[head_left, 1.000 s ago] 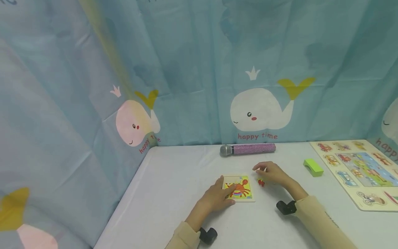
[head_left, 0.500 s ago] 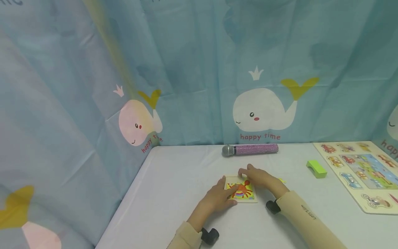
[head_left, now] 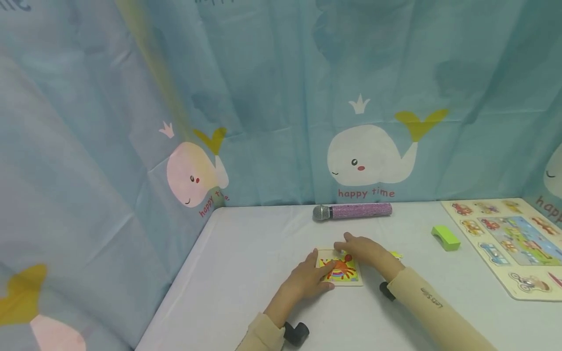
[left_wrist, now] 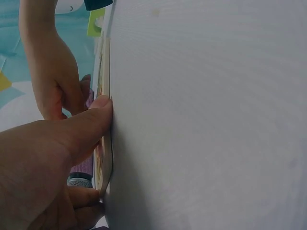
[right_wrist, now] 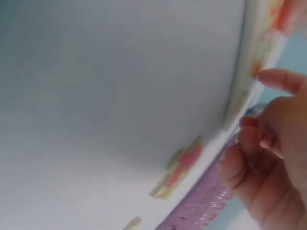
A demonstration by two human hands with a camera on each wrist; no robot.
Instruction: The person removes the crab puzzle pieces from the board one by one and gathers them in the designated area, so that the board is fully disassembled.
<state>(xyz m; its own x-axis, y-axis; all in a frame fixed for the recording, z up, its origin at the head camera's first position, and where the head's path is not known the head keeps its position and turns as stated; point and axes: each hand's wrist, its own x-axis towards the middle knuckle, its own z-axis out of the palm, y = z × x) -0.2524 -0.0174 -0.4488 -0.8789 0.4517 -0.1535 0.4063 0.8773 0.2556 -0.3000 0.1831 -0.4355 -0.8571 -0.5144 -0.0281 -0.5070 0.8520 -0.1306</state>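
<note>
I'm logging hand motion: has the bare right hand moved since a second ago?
Yes: against the glittery purple microphone, the right hand has moved left, to the square wooden crab puzzle.

A left hand (head_left: 305,277) hides the nine-o'clock edge of a crab puzzle (head_left: 344,276), a right hand (head_left: 360,247) its one-o'clock corner. Between three and four o'clock, the head view crops a picture board (head_left: 491,234); at five, a red-and-yellow piece (right_wrist: 180,170) blurs in the right-wrist view.
</note>
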